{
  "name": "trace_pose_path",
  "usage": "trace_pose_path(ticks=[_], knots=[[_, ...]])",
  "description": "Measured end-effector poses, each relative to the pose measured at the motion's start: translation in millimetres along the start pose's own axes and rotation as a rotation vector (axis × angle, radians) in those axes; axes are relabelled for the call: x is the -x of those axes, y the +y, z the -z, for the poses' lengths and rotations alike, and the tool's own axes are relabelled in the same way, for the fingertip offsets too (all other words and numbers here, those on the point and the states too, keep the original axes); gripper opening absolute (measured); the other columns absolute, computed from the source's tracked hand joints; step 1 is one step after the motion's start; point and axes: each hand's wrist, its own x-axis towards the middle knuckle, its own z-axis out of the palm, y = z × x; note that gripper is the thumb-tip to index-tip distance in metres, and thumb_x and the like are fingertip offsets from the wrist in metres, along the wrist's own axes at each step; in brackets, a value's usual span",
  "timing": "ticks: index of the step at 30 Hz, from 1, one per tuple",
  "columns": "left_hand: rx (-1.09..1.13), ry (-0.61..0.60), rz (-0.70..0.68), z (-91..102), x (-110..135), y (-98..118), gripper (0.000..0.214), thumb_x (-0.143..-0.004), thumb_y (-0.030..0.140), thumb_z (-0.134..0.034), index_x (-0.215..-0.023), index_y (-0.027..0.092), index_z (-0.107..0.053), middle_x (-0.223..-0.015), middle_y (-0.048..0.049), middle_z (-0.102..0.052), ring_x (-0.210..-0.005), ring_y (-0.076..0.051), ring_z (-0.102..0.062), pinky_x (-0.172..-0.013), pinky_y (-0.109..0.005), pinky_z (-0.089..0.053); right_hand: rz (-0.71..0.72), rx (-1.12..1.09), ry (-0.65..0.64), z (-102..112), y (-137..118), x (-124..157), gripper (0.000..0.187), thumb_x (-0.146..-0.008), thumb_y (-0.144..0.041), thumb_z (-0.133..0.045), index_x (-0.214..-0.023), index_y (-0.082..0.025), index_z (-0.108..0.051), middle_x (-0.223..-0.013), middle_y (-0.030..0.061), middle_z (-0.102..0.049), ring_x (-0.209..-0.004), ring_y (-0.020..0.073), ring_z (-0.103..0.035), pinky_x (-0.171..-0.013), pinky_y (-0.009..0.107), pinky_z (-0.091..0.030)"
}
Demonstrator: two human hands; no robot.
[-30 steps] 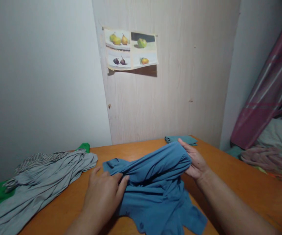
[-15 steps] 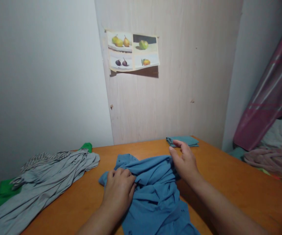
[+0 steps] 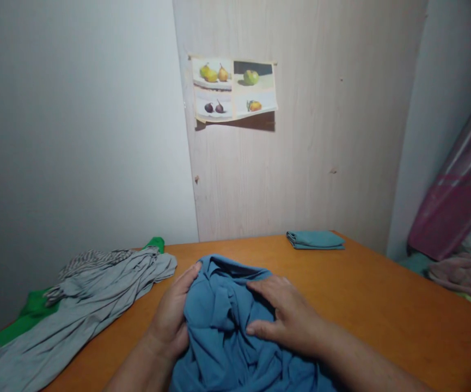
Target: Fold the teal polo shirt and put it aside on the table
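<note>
A crumpled blue garment [image 3: 227, 332] lies bunched on the orange wooden table [image 3: 382, 310] right in front of me. My left hand [image 3: 172, 316] cups the garment's left side, fingers curled along its edge. Flat on top of the cloth rests my right hand [image 3: 285, 318], fingers stretched out toward the left. Both hands are close together on the same bundle.
A heap of grey, striped and green clothes [image 3: 75, 299] lies at the table's left. A small folded teal cloth [image 3: 316, 239] sits at the far edge near the wall. A fruit picture [image 3: 235, 89] hangs on the wooden panel. Bedding and a maroon blanket [image 3: 464, 218] lie at right.
The blue garment has been gathered from a spread, lifted shape into a tight bundle. My right hand came in from the right and down onto it; my left moved to its left edge.
</note>
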Motion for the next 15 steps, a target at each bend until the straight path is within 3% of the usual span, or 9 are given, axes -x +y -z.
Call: trace_pose_path(ticks=[3, 5, 8, 10, 12, 15], knots=[[0.055, -0.047, 0.078, 1.2, -1, -2, 0.018, -0.087, 0.025, -0.067, -0.102, 0.015, -0.070, -0.092, -0.0089, -0.078, -0.085, -0.026, -0.076, -0.079, -0.040, -0.062, -0.016, -0.104, -0.084, -5, -1, -1, 0.023, -0.092, -0.041, -0.061, -0.104, -0.025, -0.072, -0.100, 0.0047, -0.072, -0.097, 0.0246, -0.062, -0.088, 0.038, -0.042], [0.062, -0.007, 0.086, 6.0, -5, -2, 0.015, -0.088, 0.025, -0.066, -0.097, 0.014, -0.069, -0.091, -0.0098, -0.078, -0.086, -0.027, -0.076, -0.079, -0.040, -0.063, -0.147, -0.313, -0.061, -6, 0, -3, 0.021, -0.094, -0.034, -0.053, -0.087, -0.022, -0.069, -0.082, 0.0023, -0.068, -0.082, 0.0200, -0.061, -0.077, 0.033, -0.043], [0.042, 0.082, 0.068, 16.6, -13, 2, 0.015, -0.090, 0.026, -0.063, -0.095, 0.013, -0.068, -0.089, -0.0109, -0.078, -0.083, -0.027, -0.076, -0.079, -0.041, -0.063, -0.435, -0.781, 0.146, -1, 7, -7, 0.022, -0.092, -0.038, -0.054, -0.080, -0.021, -0.061, -0.070, -0.0015, -0.059, -0.065, 0.0154, -0.053, -0.062, 0.027, -0.041], [0.021, 0.128, 0.015, 24.4, -20, 5, 0.015, -0.089, 0.024, -0.064, -0.099, 0.013, -0.068, -0.089, -0.0100, -0.078, -0.081, -0.025, -0.076, -0.077, -0.040, -0.063, -0.533, -1.024, 0.312, 6, 12, -10, 0.023, -0.088, -0.040, -0.060, -0.076, -0.021, -0.057, -0.067, -0.0029, -0.057, -0.062, 0.0146, -0.050, -0.060, 0.026, -0.042], [-0.007, 0.169, -0.034, 32.2, -27, 5, 0.015, -0.088, 0.021, -0.065, -0.101, 0.014, -0.068, -0.088, -0.0088, -0.078, -0.077, -0.024, -0.076, -0.075, -0.038, -0.063, -0.556, -1.150, 0.424, 13, 17, -13, 0.023, -0.083, -0.040, -0.066, -0.073, -0.021, -0.058, -0.068, -0.0024, -0.059, -0.064, 0.0152, -0.052, -0.062, 0.026, -0.044], [-0.051, 0.265, -0.060, 44.7, -36, 7, 0.011, -0.087, 0.022, -0.065, -0.095, 0.014, -0.068, -0.079, -0.0073, -0.076, -0.070, -0.022, -0.075, -0.069, -0.036, -0.062, -0.613, -1.215, 0.483, 23, 27, -16, 0.022, -0.078, -0.040, -0.069, -0.071, -0.021, -0.060, -0.068, -0.0008, -0.063, -0.066, 0.0174, -0.057, -0.064, 0.028, -0.047]])
